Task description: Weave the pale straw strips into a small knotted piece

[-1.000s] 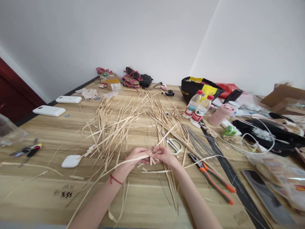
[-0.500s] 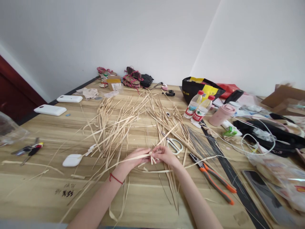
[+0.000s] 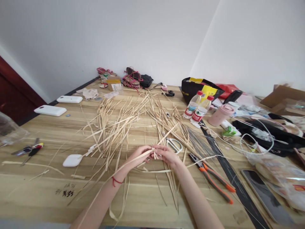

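Note:
Close to the table's front, my left hand (image 3: 141, 154) and my right hand (image 3: 165, 154) meet, both closed on a small woven piece of pale straw strips (image 3: 153, 152). Short strip ends poke out below the fingers. One long straw strip (image 3: 133, 160) runs from the piece across my left wrist and down toward my body. The piece is mostly covered by my fingers. Beyond my hands lie loose straw strips (image 3: 114, 124) in a wide heap. White-handled scissors (image 3: 175, 146) rest just past my right hand, and orange-handled pliers (image 3: 212, 178) lie to its right.
A white case (image 3: 72, 160) and small cutting tools (image 3: 30, 151) lie at left. Two water bottles (image 3: 201, 109), a pink cup (image 3: 221, 115) and a black and yellow bag (image 3: 190, 90) stand at back right. A phone (image 3: 264, 194), cables and plastic bags crowd the right side.
Both hands have shifted slightly right and up with the straw piece between them. My left fingers have moved around the piece, and the long strip has swung a little.

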Demonstrator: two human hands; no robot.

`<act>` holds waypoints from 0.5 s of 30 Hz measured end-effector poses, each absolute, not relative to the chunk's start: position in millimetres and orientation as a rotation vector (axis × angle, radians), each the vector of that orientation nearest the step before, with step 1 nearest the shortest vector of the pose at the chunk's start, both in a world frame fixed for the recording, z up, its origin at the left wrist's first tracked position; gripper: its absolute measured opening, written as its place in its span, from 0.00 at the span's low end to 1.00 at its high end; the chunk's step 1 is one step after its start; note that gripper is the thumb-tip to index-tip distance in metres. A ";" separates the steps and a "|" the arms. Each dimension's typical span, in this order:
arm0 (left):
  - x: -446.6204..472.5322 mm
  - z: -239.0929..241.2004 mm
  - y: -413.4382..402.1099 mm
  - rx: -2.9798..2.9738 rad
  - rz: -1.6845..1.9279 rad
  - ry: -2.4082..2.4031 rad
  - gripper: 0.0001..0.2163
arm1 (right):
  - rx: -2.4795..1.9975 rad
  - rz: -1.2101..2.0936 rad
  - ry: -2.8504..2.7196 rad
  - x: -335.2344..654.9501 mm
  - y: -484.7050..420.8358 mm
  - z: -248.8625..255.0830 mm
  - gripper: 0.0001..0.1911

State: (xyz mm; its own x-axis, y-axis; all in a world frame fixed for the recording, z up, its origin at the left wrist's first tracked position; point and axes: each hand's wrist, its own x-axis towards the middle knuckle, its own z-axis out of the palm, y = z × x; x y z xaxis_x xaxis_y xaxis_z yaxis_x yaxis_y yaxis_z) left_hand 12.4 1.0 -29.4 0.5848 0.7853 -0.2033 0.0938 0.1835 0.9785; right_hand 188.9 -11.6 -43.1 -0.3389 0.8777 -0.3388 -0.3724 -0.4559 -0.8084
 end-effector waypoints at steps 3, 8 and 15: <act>10.5 -32.4 0.9 1.406 0.669 0.904 0.14 | -1.028 1.891 -0.788 189.0 -11.2 -45.1 0.19; 6.1 -23.7 1.8 1.658 0.819 0.883 0.12 | -1.041 1.901 -0.843 187.8 -11.7 -47.0 0.17; 3.6 -16.7 5.6 1.879 0.838 0.893 0.10 | -1.057 1.905 -0.900 188.8 -11.5 -48.3 0.15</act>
